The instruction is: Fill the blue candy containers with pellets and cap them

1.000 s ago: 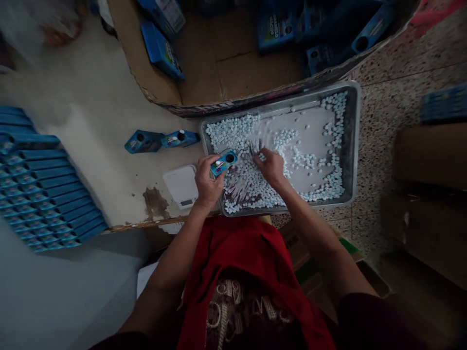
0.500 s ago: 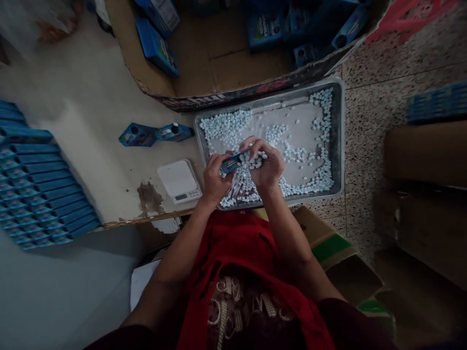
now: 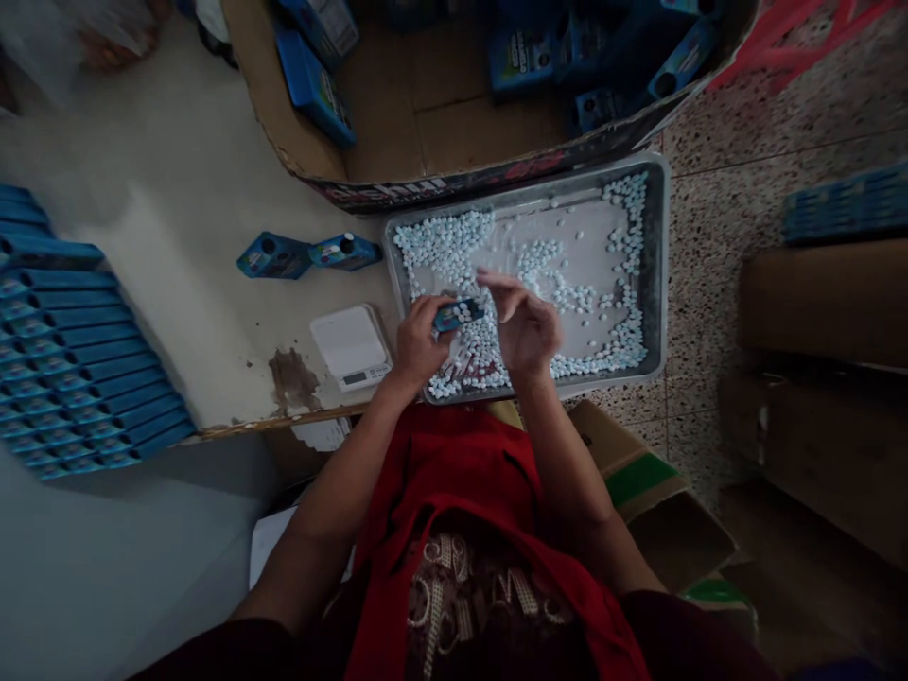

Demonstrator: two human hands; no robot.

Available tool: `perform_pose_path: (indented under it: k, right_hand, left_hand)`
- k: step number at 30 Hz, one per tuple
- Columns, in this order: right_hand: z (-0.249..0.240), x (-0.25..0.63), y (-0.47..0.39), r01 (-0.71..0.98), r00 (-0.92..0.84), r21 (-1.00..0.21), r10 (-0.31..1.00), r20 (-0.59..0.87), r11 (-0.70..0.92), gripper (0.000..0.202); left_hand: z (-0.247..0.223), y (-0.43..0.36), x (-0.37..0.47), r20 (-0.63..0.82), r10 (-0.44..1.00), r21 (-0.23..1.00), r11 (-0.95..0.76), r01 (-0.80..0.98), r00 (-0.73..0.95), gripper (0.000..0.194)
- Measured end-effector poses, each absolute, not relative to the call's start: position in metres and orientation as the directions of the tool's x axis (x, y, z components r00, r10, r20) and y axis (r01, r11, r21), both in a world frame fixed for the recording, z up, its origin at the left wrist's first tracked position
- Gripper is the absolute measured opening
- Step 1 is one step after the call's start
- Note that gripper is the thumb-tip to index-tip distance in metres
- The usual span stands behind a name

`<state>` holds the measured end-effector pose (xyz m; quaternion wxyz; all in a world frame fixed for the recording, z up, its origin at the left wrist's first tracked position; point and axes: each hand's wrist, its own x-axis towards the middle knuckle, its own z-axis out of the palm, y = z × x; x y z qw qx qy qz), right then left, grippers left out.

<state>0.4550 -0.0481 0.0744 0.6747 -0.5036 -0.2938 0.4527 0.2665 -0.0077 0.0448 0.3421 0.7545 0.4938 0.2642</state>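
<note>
Box (image 3: pixel 458 315), small and blue, sits in the grasp of the left hand (image 3: pixel 420 342), with several pale pieces on its upper face. Just beyond its far end, the right hand (image 3: pixel 529 331) is released, fingers spread and apart from the box; whether anything lies in its palm, I cannot tell. Beneath both hands, more pale pieces (image 3: pixel 446 236) cover parts of a metal tray (image 3: pixel 662 284), heaped mostly along its sides. Left of the left hand lies a white scale (image 3: pixel 349 345); farther forward, two blue packs (image 3: pixel 276 257) touch end to end. Ahead of the hands, an open carton (image 3: pixel 383 113) holds similar packs. Well out to the left stand stacked packs (image 3: pixel 106 359).
</note>
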Motion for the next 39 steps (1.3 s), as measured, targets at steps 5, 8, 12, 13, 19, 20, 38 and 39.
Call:
perform_pose_path:
  k: [5, 8, 12, 13, 19, 20, 38, 39]
  right_hand:
    - [0.023, 0.505, -0.12, 0.615, 0.314, -0.725, 0.939, -0.138, -0.312, 0.064]
    - [-0.006, 0.519, -0.139, 0.886, -0.038, -0.456, 0.965, -0.258, -0.087, 0.091]
    - [-0.029, 0.521, -0.105, 0.904, -0.278, -0.399, 0.919, -0.279, 0.152, 0.077]
    - [-0.032, 0.521, -0.091, 0.9, -0.281, -0.407, 0.919, -0.276, 0.153, 0.065]
    - [-0.033, 0.507, -0.019, 0.612, 0.305, -0.677, 0.912, -0.274, -0.408, 0.033]
    - [-0.028, 0.503, -0.014, 0.388, 0.421, -0.784, 0.85, -0.316, -0.484, 0.038]
    - [0.091, 0.419, -0.008, -0.551, 0.38, -0.834, 0.899, -0.217, 0.032, 0.054]
    - [0.092, 0.417, -0.008, -0.543, 0.392, -0.839, 0.896, -0.21, 0.04, 0.054]
  left_hand:
    - [0.041, 0.007, 0.251, 0.022, 0.952, 0.773, -0.209, 0.599, 0.304, 0.054]
    - [0.034, 0.009, 0.243, 0.012, 0.966, 0.832, -0.153, 0.533, 0.258, 0.046]
    - [0.02, 0.002, 0.237, -0.14, 0.97, 0.925, 0.056, 0.376, 0.201, 0.045]
    - [0.017, 0.0, 0.236, -0.182, 0.965, 0.936, 0.11, 0.336, 0.19, 0.045]
    - [0.019, -0.014, 0.235, -0.215, 0.96, 0.925, 0.14, 0.354, 0.181, 0.045]
    - [0.022, -0.015, 0.235, -0.186, 0.965, 0.914, 0.1, 0.394, 0.185, 0.042]
    - [0.047, -0.015, 0.257, -0.021, 0.974, 0.823, -0.113, 0.557, 0.227, 0.043]
    - [0.046, -0.013, 0.258, -0.01, 0.973, 0.824, -0.122, 0.553, 0.229, 0.043]
